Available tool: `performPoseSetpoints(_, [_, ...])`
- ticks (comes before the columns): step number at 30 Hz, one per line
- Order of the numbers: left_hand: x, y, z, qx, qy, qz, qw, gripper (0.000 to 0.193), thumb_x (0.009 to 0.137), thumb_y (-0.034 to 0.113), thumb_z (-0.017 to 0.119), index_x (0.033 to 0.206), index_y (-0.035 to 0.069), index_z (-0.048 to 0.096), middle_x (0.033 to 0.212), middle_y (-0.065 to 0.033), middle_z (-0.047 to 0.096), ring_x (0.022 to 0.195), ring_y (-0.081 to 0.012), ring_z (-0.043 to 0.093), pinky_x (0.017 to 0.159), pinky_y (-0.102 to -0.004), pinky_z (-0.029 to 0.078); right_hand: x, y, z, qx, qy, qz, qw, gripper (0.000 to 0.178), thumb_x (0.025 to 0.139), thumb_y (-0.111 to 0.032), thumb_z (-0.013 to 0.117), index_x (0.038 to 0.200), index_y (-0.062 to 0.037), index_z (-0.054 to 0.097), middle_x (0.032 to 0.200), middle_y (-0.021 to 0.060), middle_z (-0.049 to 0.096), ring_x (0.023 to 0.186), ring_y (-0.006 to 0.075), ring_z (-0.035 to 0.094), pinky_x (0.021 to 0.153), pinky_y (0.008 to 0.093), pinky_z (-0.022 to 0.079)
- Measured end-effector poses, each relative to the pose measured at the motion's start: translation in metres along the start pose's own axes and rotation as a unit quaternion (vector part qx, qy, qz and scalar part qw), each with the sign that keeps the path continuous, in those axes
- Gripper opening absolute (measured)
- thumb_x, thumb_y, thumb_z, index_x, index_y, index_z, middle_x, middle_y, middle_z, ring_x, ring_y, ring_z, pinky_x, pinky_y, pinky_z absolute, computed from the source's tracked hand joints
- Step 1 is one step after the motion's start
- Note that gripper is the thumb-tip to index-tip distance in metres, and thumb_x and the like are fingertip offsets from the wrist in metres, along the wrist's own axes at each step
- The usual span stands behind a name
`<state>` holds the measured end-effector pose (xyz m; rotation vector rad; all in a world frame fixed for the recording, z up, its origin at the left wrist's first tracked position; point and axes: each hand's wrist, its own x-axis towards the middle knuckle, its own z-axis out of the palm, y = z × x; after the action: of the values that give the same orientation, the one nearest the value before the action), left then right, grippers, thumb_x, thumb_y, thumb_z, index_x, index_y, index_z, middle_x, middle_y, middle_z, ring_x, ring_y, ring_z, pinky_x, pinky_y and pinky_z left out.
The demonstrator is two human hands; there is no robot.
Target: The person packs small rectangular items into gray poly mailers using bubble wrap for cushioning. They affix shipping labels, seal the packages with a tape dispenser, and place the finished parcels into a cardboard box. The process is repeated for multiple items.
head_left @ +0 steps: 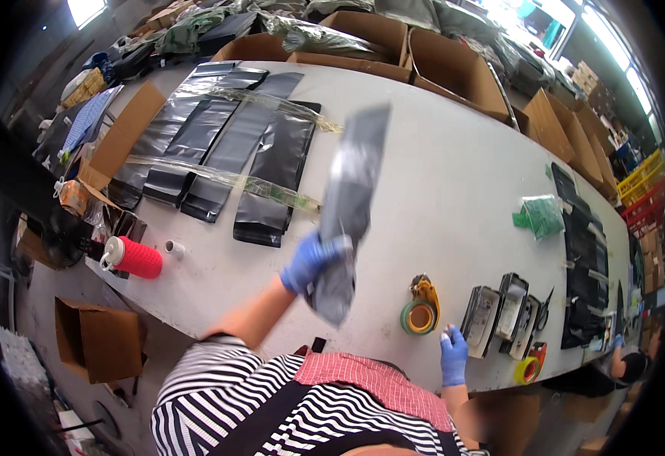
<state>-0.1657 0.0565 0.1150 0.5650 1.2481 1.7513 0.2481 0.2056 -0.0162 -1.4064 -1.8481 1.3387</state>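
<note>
My left hand, in a blue glove, is closed around a long folded bundle of dark grey plastic film. The bundle is lifted over the white table, tilted, with its upper end smeared by motion. At the table's near edge my right hand, also blue-gloved, has its fingers pointing up and bare at the tips; nothing shows in it. Beside it stand a yellow tape dispenser with a green roll and a black open tray. Left of the bundle lie several folded black plastic packs under strips of clear tape.
More black packs line the table's right side, near a green-filled clear bag. A red bottle and a white roll stand at the left edge. Open cardboard boxes border the far edge. Another person is at the far right.
</note>
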Motion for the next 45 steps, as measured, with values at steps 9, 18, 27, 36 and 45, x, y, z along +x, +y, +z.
performPoseSetpoints(9, [0.241,0.345,-0.108,-0.211,0.179,0.298,0.914,0.035,0.1,0.029,0.052,0.117,0.0,0.058,0.104,-0.018,0.067,0.102,-0.0335,0.065,0.099,-0.0537,0.049,-0.063,0.031,0.0,-0.03,0.034,0.027,0.999,0.028,0.091,-0.009,0.063,0.116,0.0044,0.066,0.104,0.01,0.07,0.096,0.0169,0.064,0.089,0.0308,0.05])
performPoseSetpoints(18, [-0.013,-0.102,0.068,0.209,-0.381,-0.207,0.876,0.042,0.099,0.026,0.061,0.132,0.0,0.057,0.117,-0.0118,0.066,0.104,-0.0193,0.064,0.094,-0.0315,0.049,-0.233,0.063,0.027,-0.069,0.025,0.075,0.995,0.026,0.088,-0.03,0.058,0.092,-0.0048,0.065,0.088,0.0219,0.066,0.08,0.0386,0.063,0.072,0.0445,0.051])
performPoseSetpoints(27, [-0.12,-0.19,0.192,0.316,-0.568,-0.248,0.718,0.037,0.098,0.015,0.063,0.132,0.001,0.058,0.115,-0.0085,0.066,0.105,-0.0152,0.061,0.093,-0.0281,0.048,-0.349,0.163,-0.009,0.003,0.116,0.295,0.949,0.036,0.089,-0.028,0.063,0.115,-0.004,0.068,0.11,0.0186,0.07,0.102,0.034,0.067,0.091,0.0396,0.052])
performPoseSetpoints(36, [-0.136,-0.329,0.397,0.457,-0.67,0.245,0.532,0.033,0.089,0.009,0.064,0.121,0.003,0.062,0.117,-0.0175,0.064,0.112,-0.0355,0.06,0.1,-0.0408,0.046,-0.444,0.289,-0.116,-0.008,0.353,0.333,0.874,0.031,0.088,-0.026,0.061,0.108,-0.0039,0.069,0.108,0.02,0.069,0.1,0.0376,0.065,0.089,0.0417,0.052])
performPoseSetpoints(45, [-0.115,-0.435,0.534,0.61,-0.623,0.439,0.216,0.035,0.087,0.016,0.06,0.121,0.012,0.064,0.129,-0.0059,0.061,0.134,-0.0287,0.046,0.116,-0.0555,0.022,-0.555,0.568,-0.169,-0.007,0.486,0.516,0.705,0.031,0.089,-0.026,0.06,0.114,-0.0083,0.068,0.108,0.0215,0.069,0.1,0.0364,0.066,0.088,0.0416,0.052])
